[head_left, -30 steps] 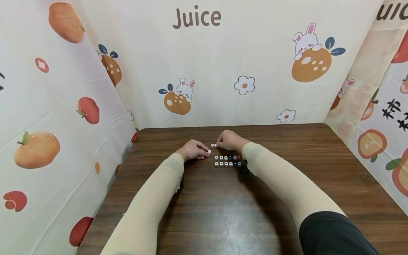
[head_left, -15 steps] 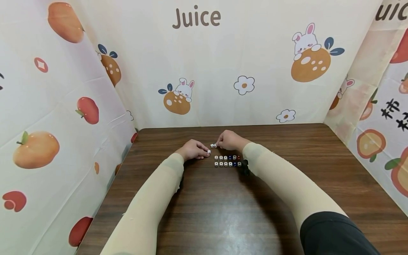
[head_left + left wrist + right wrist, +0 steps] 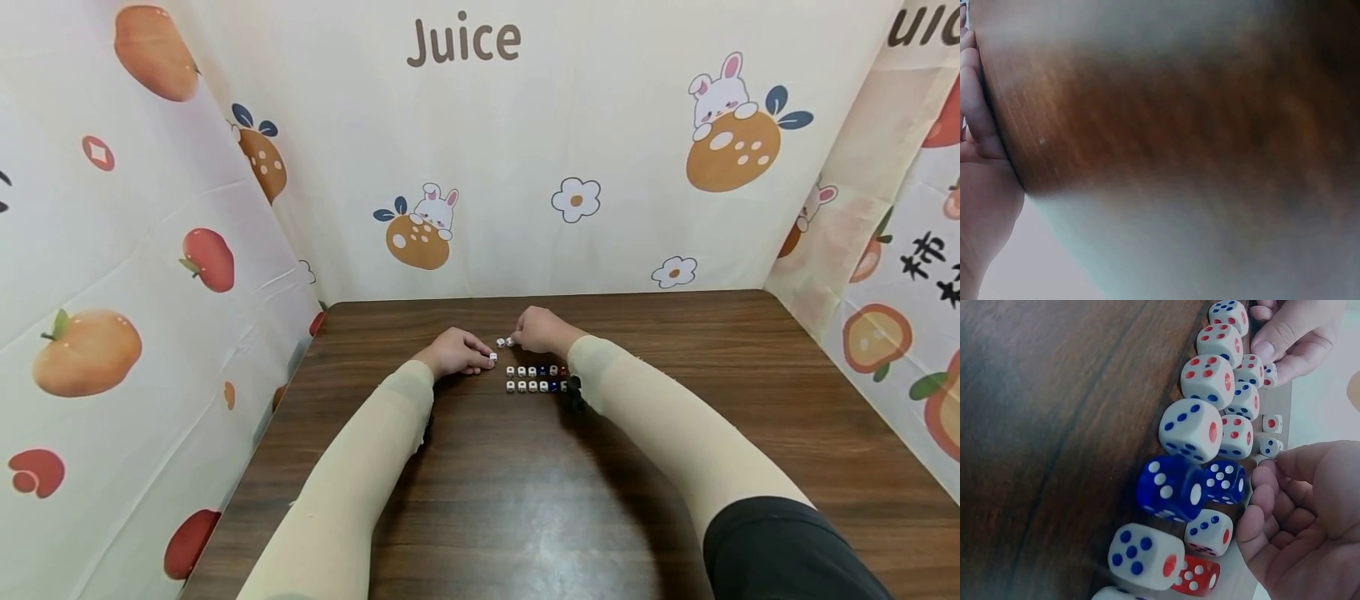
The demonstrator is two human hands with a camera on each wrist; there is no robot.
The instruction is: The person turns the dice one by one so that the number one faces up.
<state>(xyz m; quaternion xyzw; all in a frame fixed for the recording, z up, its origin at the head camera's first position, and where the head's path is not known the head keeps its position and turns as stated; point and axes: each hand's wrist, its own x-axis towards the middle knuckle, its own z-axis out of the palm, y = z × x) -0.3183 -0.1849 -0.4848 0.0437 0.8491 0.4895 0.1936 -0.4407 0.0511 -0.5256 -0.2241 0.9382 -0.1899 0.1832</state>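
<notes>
In the head view my left hand (image 3: 456,352) rests low over the table, its thumb and finger on either side of a white die (image 3: 492,357). That die (image 3: 1269,375) shows in the right wrist view at the left hand's fingertips (image 3: 1265,351). My right hand (image 3: 542,330) reaches farther back and pinches another white die (image 3: 1270,447), its other fingers curled. Just left of it stands a loose white die (image 3: 1272,424). Two rows of dice lie nearer me: a front row (image 3: 532,387) and a back row (image 3: 532,372), mostly white, with blue and red ones.
The brown wooden table (image 3: 495,500) carries all the dice. A patterned cloth (image 3: 510,133) hangs behind it and along both sides. My right wrist lies close to the right ends of the rows and partly covers them. The left wrist view is mostly blurred tabletop (image 3: 1166,119).
The die at my right fingertips has shifted slightly right, so a gap now shows between it and the loose die. My left hand holds its place.
</notes>
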